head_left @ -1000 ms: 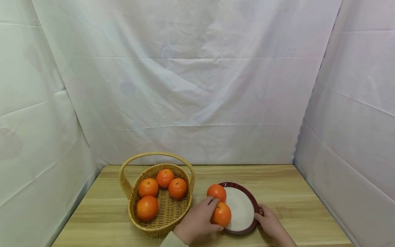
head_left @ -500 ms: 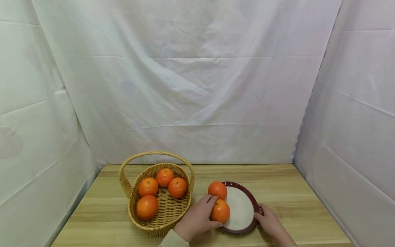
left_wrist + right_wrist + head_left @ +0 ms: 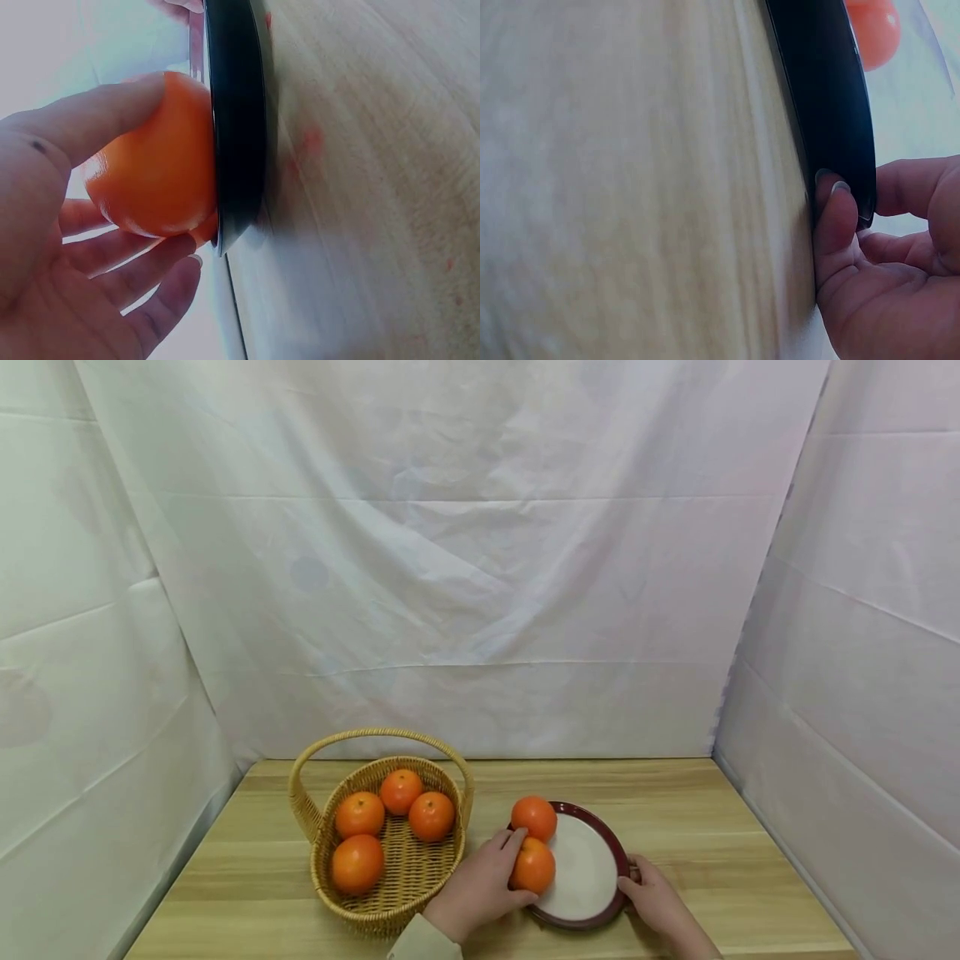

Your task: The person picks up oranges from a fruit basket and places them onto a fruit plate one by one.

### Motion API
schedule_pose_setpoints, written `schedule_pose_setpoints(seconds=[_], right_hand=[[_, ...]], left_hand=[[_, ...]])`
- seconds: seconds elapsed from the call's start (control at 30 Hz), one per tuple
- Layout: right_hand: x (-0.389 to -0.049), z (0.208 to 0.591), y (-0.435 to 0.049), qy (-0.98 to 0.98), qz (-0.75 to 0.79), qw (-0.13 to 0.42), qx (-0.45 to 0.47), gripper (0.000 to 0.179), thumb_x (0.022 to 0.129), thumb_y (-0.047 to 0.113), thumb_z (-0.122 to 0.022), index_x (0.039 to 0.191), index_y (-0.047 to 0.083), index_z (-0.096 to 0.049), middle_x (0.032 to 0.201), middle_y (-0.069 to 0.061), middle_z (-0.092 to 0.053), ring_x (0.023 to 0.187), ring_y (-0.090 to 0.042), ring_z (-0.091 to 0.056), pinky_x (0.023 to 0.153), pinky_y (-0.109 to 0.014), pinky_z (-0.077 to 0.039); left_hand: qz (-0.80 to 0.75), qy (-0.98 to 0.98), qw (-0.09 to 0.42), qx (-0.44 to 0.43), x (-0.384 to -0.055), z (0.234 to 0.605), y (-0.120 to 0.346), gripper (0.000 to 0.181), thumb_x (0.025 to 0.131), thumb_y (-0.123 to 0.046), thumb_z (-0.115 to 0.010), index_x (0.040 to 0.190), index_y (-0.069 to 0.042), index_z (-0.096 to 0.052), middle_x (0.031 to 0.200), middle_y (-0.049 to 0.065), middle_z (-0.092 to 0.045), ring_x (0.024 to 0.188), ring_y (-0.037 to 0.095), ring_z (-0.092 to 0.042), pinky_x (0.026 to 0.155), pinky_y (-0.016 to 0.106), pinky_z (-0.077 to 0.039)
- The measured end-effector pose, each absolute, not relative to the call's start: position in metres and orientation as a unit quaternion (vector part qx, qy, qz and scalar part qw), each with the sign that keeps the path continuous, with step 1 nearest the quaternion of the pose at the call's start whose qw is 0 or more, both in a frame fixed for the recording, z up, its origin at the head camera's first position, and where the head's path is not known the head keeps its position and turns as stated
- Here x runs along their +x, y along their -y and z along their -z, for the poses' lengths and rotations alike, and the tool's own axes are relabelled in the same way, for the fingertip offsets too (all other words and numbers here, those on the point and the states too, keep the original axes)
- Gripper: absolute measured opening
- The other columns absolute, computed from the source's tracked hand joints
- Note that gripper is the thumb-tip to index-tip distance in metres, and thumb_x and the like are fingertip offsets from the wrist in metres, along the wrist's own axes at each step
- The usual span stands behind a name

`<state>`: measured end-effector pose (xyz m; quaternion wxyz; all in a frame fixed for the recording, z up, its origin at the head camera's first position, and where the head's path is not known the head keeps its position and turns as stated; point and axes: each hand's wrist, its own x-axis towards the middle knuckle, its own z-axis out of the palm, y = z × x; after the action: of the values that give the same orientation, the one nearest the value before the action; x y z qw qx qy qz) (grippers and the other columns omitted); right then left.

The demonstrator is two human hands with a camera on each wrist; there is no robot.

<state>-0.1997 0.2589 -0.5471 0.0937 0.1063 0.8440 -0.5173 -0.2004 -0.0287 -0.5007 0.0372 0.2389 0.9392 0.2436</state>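
Note:
My left hand (image 3: 483,881) curls round an orange (image 3: 533,866) on the left part of a white plate (image 3: 585,868) with a dark red rim. The left wrist view shows the thumb on one side of this orange (image 3: 161,161) and fingers on the other. Just beyond it, touching or nearly so, a second orange (image 3: 534,819) sits at the plate's far left edge. At the plate's right side my right hand (image 3: 654,893) pinches the rim. Up close, its fingers lie under and over the plate's dark outer side (image 3: 829,97).
A wicker basket (image 3: 401,906) with a tall arched handle (image 3: 382,732) stands left of my left hand, holding several oranges (image 3: 357,864). Everything rests on a wooden table (image 3: 712,827). White cloth (image 3: 480,568) hangs behind and along both sides.
The near orange has shifted slightly away from me and left with my left hand. The far orange has moved away and a little right on the plate. My right hand has stayed put.

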Motion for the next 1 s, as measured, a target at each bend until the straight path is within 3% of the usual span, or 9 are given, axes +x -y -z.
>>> schedule_pose_setpoints(seconds=[0.5, 1.0], right_hand=[[-0.2006, 0.5482, -0.2593, -0.842, 0.519, 0.097, 0.107, 0.045, 0.099, 0.003, -0.051, 0.139, -0.015, -0.042, 0.105, -0.018, -0.06, 0.085, -0.02, -0.059, 0.069, -0.033, -0.054], [-0.1997, 0.5467, -0.2585, -0.842, 0.52, 0.094, 0.108, 0.044, 0.099, 0.003, -0.051, 0.138, -0.016, -0.042, 0.103, -0.018, -0.059, 0.085, -0.02, -0.058, 0.067, -0.032, -0.054]], left_hand=[[-0.212, -0.945, -0.01, 0.249, -0.2005, 0.5023, 0.0284, 0.075, 0.09, -0.036, -0.074, 0.154, -0.015, -0.041, 0.154, 0.012, -0.046, 0.134, 0.029, -0.054, 0.103, 0.045, -0.052], [-0.206, -0.946, -0.01, 0.249, -0.198, 0.4974, 0.028, 0.073, 0.091, -0.034, -0.074, 0.154, -0.014, -0.042, 0.155, 0.012, -0.045, 0.136, 0.028, -0.052, 0.107, 0.046, -0.05]])
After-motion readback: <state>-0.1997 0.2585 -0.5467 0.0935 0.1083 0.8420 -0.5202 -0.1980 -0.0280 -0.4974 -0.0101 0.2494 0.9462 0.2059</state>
